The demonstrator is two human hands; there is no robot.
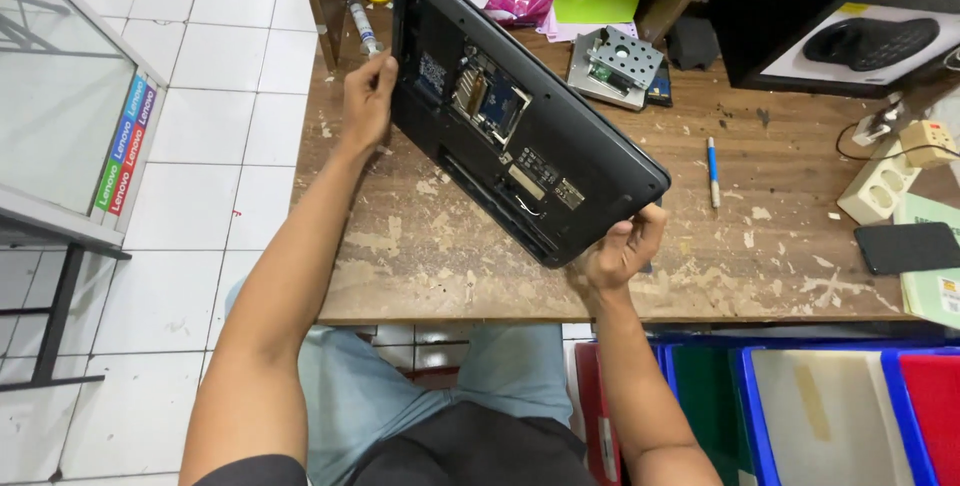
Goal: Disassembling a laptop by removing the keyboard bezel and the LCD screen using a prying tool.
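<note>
Black laptop (510,116), underside exposed, tilted up off wooden surface (420,266) at frame centre. Left hand (368,96) clasps upper-left edge, right hand (622,246) grips lower-right corner. Mid-turn, seemingly; setting down needs both grips steady.

Bench (420,276) bare left of and below laptop (520,116); drive caddy (615,66) and clutter block far side, pen (713,172) and sockets (880,186) to right

Repair workshop: scarred workbench (760,146), loose drive caddy (615,66).
</note>
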